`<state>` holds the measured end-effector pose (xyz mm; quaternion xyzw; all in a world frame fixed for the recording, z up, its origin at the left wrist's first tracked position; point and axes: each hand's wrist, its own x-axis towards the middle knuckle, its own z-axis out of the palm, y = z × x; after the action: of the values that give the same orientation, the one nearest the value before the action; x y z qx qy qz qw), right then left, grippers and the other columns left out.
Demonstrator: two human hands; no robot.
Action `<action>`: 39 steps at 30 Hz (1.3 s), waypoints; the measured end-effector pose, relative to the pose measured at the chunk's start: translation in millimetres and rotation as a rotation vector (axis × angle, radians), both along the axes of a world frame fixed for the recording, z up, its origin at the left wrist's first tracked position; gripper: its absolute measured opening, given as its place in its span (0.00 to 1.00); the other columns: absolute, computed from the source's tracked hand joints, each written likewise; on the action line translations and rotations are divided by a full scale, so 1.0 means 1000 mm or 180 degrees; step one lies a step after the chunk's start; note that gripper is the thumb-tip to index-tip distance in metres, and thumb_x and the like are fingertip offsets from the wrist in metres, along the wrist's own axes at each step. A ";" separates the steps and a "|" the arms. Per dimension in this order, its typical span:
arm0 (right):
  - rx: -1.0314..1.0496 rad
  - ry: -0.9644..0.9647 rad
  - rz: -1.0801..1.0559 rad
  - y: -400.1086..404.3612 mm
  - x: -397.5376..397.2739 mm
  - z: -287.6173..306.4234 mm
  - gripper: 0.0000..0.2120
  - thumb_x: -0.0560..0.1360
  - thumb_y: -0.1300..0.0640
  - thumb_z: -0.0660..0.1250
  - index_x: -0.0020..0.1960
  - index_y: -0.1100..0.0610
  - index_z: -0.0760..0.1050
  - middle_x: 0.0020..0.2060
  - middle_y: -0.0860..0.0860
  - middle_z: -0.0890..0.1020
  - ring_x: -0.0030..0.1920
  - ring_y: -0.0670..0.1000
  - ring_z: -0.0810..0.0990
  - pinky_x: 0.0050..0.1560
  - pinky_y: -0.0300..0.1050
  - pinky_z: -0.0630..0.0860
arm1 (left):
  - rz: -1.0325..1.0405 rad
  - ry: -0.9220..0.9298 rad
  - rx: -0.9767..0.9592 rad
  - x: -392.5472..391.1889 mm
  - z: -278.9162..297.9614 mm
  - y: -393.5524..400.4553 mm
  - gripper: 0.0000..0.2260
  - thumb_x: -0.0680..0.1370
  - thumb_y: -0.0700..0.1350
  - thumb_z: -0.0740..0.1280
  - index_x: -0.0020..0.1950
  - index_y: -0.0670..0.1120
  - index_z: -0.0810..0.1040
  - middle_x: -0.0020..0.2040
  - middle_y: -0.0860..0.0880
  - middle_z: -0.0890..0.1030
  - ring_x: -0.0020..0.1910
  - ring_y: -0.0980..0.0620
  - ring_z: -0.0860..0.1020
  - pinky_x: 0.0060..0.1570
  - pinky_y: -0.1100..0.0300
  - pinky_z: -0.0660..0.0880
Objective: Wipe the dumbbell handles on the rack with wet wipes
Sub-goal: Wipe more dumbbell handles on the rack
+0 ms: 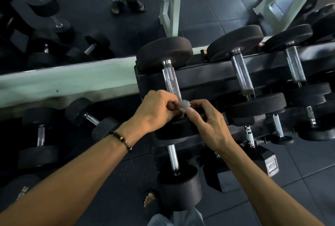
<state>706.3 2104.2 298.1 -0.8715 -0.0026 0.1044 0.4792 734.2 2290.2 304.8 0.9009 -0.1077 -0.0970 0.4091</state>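
Note:
A black dumbbell rack holds several black dumbbells with knurled steel handles. The leftmost top dumbbell's handle runs toward me. At its near end a small crumpled grey-white wet wipe is pinched between both hands. My left hand, with a beaded bracelet on its wrist, grips the wipe from the left. My right hand grips it from the right with thumb and fingertips. The hands hide the handle's near end and part of the near weight head.
Two more top-row handles lie to the right. A lower dumbbell juts out near my sandalled foot. Loose dumbbells sit on the floor at left. A mirror behind reflects legs and weights.

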 end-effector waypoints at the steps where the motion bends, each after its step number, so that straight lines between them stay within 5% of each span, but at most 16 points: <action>1: -0.0002 0.0001 -0.0006 0.000 0.000 0.000 0.24 0.71 0.30 0.59 0.57 0.45 0.75 0.51 0.44 0.81 0.53 0.41 0.78 0.54 0.42 0.75 | 0.0055 -0.0073 -0.0032 0.004 0.000 0.000 0.02 0.73 0.46 0.76 0.43 0.50 0.84 0.36 0.55 0.83 0.34 0.62 0.80 0.39 0.62 0.78; 5: 0.0020 0.0029 -0.0020 0.000 0.000 0.000 0.25 0.69 0.30 0.59 0.58 0.43 0.73 0.52 0.43 0.80 0.53 0.40 0.78 0.52 0.36 0.74 | 0.0705 -0.0621 -0.0127 0.033 0.011 -0.005 0.03 0.73 0.45 0.75 0.44 0.47 0.85 0.35 0.53 0.84 0.31 0.63 0.79 0.38 0.71 0.75; 12: 0.0056 -0.0016 -0.0049 0.001 -0.001 0.001 0.24 0.69 0.30 0.60 0.57 0.43 0.74 0.51 0.43 0.81 0.53 0.41 0.78 0.50 0.36 0.73 | -0.0293 -0.0342 0.0345 0.003 -0.001 0.005 0.04 0.73 0.42 0.74 0.46 0.50 0.85 0.41 0.51 0.86 0.40 0.52 0.83 0.42 0.54 0.80; 17: 0.0047 -0.0028 -0.0074 0.000 -0.001 -0.002 0.25 0.69 0.30 0.59 0.58 0.44 0.75 0.51 0.42 0.81 0.52 0.39 0.78 0.49 0.30 0.71 | 0.1038 -0.1255 0.0128 0.052 0.014 0.007 0.09 0.76 0.48 0.70 0.38 0.45 0.85 0.31 0.48 0.82 0.30 0.49 0.79 0.35 0.50 0.75; 21: 0.0063 -0.0091 -0.0043 0.000 -0.001 -0.002 0.19 0.71 0.32 0.60 0.54 0.41 0.75 0.50 0.43 0.82 0.52 0.40 0.78 0.51 0.37 0.73 | 0.0010 -0.1066 0.0426 0.011 0.005 -0.009 0.20 0.79 0.56 0.62 0.37 0.46 0.84 0.30 0.49 0.80 0.30 0.48 0.77 0.32 0.56 0.73; 23: 0.0025 -0.0083 -0.0031 0.000 0.000 -0.001 0.18 0.70 0.32 0.60 0.53 0.40 0.74 0.50 0.42 0.81 0.53 0.40 0.78 0.51 0.35 0.72 | -0.0042 -0.1052 0.0435 0.013 0.004 -0.005 0.16 0.79 0.55 0.65 0.38 0.47 0.84 0.30 0.50 0.80 0.29 0.49 0.77 0.32 0.59 0.73; 28: 0.0037 -0.0001 -0.0064 -0.001 0.000 -0.003 0.21 0.69 0.31 0.60 0.56 0.41 0.74 0.51 0.42 0.81 0.53 0.41 0.78 0.53 0.37 0.73 | 0.1315 -0.1709 0.0796 0.053 0.009 -0.008 0.11 0.78 0.49 0.68 0.41 0.47 0.85 0.32 0.47 0.80 0.31 0.45 0.77 0.31 0.55 0.71; 31: 0.0007 0.0003 -0.0034 -0.001 0.000 -0.004 0.23 0.70 0.31 0.60 0.57 0.43 0.74 0.52 0.43 0.81 0.54 0.41 0.78 0.54 0.40 0.74 | 0.0323 -0.1544 0.0717 0.025 0.004 -0.006 0.18 0.80 0.54 0.64 0.39 0.44 0.84 0.32 0.48 0.78 0.31 0.47 0.76 0.30 0.55 0.71; 33: -0.0036 -0.0039 -0.0021 0.000 -0.001 -0.004 0.24 0.70 0.31 0.59 0.58 0.45 0.75 0.52 0.43 0.80 0.54 0.42 0.78 0.55 0.42 0.75 | -0.0114 -0.1509 0.0783 0.020 0.005 0.005 0.12 0.78 0.49 0.68 0.42 0.43 0.85 0.34 0.46 0.80 0.31 0.48 0.77 0.31 0.52 0.75; 35: -0.0050 -0.0082 -0.0050 0.000 0.000 -0.003 0.26 0.70 0.31 0.59 0.58 0.47 0.76 0.52 0.43 0.80 0.55 0.42 0.78 0.57 0.43 0.75 | 0.0183 -0.1990 0.0963 0.035 0.008 0.011 0.03 0.76 0.40 0.72 0.45 0.43 0.85 0.31 0.45 0.78 0.27 0.46 0.75 0.25 0.51 0.74; 39: -0.0051 -0.0099 -0.0067 0.001 0.000 -0.002 0.26 0.69 0.30 0.59 0.57 0.47 0.76 0.51 0.43 0.80 0.53 0.42 0.78 0.55 0.42 0.75 | 0.0723 -0.2418 0.1415 0.053 0.016 0.000 0.09 0.80 0.44 0.66 0.45 0.45 0.84 0.32 0.45 0.80 0.27 0.43 0.78 0.24 0.57 0.69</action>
<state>706.5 2104.9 296.5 -0.8768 0.0000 0.0858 0.4732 787.4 2289.7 321.1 0.9447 -0.1271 0.2651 0.1452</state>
